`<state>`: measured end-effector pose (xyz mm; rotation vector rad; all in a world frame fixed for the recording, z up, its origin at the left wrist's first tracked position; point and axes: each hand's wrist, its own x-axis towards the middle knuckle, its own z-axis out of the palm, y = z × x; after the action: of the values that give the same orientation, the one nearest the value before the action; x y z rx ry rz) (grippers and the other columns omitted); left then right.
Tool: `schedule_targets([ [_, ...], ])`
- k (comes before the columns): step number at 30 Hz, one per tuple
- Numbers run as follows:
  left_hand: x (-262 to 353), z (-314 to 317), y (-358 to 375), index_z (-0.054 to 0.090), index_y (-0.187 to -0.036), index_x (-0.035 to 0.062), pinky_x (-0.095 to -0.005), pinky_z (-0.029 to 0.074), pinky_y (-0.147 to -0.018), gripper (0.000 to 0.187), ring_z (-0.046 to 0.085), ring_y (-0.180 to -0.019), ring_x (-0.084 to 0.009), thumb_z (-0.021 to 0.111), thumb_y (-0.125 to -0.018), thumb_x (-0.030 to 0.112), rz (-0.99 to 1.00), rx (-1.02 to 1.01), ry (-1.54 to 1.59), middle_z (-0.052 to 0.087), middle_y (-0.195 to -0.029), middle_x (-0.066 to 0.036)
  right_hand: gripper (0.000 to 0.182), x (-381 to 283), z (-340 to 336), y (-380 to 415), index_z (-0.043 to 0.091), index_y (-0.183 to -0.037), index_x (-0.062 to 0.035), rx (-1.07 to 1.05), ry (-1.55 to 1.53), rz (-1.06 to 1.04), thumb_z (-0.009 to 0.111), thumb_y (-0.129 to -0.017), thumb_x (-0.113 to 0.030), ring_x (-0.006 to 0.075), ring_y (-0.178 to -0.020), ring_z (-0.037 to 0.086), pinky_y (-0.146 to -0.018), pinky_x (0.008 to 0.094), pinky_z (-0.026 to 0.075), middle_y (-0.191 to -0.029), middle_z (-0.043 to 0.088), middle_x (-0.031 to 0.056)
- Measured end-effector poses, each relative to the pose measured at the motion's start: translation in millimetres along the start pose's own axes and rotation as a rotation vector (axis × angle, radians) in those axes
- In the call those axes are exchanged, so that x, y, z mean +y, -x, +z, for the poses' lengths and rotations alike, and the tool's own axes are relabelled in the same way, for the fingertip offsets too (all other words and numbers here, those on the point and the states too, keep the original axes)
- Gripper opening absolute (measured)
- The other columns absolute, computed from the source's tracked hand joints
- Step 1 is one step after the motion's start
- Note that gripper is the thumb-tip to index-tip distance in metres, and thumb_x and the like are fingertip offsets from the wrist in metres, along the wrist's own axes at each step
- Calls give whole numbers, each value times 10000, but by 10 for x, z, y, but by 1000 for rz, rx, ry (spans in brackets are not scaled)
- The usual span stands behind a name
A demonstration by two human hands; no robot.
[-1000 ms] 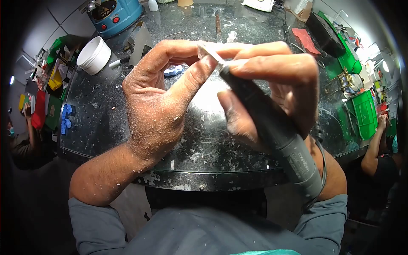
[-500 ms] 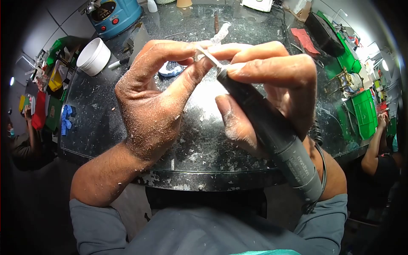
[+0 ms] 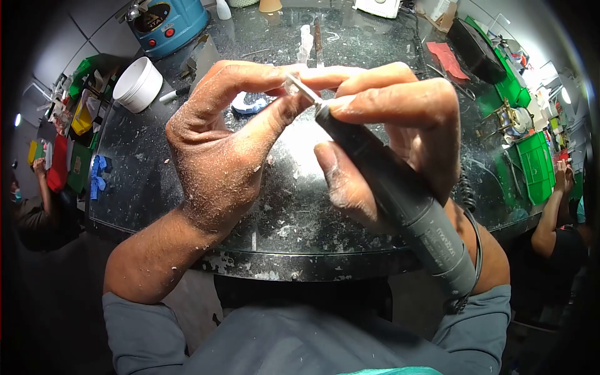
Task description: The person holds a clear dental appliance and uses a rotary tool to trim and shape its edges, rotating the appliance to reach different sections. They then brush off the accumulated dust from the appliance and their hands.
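Note:
A translucent, whitish piece like clear plastic (image 3: 305, 45) is pinched between the thumb and fingers of my left hand (image 3: 215, 147), which is dusted with white shavings. One end of it pokes up beyond the fingertips; the rest is hidden by them. My right hand (image 3: 428, 109) grips a dark rotary handpiece (image 3: 390, 172) along its barrel. The pale tip of the handpiece (image 3: 304, 89) reaches the left fingertips, right at the piece. Behind the left hand, a blue and white object like a dental cast (image 3: 249, 105) lies on the bench, partly covered.
White dust and chips litter the black bench (image 3: 300, 231). On the left stand a white tub (image 3: 139, 84) and a blue machine (image 3: 172, 28). A brown-handled tool (image 3: 318, 40), red sheet (image 3: 448, 60) and green bin (image 3: 536, 165) lie farther out. Other people sit at both sides.
The clear piece has turned in my left fingers: its protruding end has swung left and stands more upright. The handpiece and right hand have shifted slightly left.

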<state>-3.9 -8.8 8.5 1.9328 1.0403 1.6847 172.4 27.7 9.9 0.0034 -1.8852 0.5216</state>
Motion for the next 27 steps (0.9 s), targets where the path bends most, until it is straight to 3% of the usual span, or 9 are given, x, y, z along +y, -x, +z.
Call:
schedule_targets([
  [18, -88, -20, 2, 609, -993, -21, -324, 433, -954, 219, 591, -1029, -194, 608, -796, -115, 51, -3, 61, 615, -1034, -118, 443, 10, 20, 8, 429, -1082, 22, -12, 62, -35, 663, -712, 88, 349, -987, 633, -867, 441, 533, -982, 524, 178],
  [20, -87, -21, 0, 604, -1002, -23, -326, 435, -952, 228, 592, -1033, -197, 607, -795, -118, 53, -10, 32, 616, -1034, -119, 359, 20, 70, 13, 573, -951, 14, 134, 5, -15, 722, -640, 114, 234, -884, 651, -784, 294, 528, -933, 603, 141],
  [21, -75, -13, -1, 602, -1017, -22, -328, 440, -951, 238, 595, -1033, -195, 612, -797, -114, 44, -11, 48, 619, -1037, -120, 359, 25, 38, 5, 573, -951, 14, 134, 5, -16, 722, -640, 114, 234, -884, 651, -784, 294, 528, -933, 603, 141],
  [23, -49, 4, -3, 600, -1032, -22, -329, 444, -950, 249, 598, -1032, -194, 617, -799, -110, 35, -14, 64, 622, -1039, -121, 392, 14, -74, -38, 428, -1091, 5, 11, 109, -84, 666, -780, -16, 301, -970, 637, -846, 387, 530, -964, 528, 164],
  [24, -35, 14, -3, 600, -1033, -20, -332, 444, -957, 246, 598, -1030, -188, 615, -804, -110, 2, -23, 125, 625, -1042, -118, 358, -136, -69, -54, 418, -1112, -3, 103, 82, 146, 640, -846, -94, 291, -967, 637, -853, 368, 518, -945, 565, 151],
  [27, 42, 47, -18, 598, -1033, -6, -339, 443, -973, 230, 605, -1006, -172, 630, -816, -75, -143, -30, 289, 632, -1051, -105, 332, -71, -160, -96, 427, -1166, -16, 213, 203, 300, 611, -912, -125, 195, -952, 639, -854, 310, 500, -915, 638, 128],
])
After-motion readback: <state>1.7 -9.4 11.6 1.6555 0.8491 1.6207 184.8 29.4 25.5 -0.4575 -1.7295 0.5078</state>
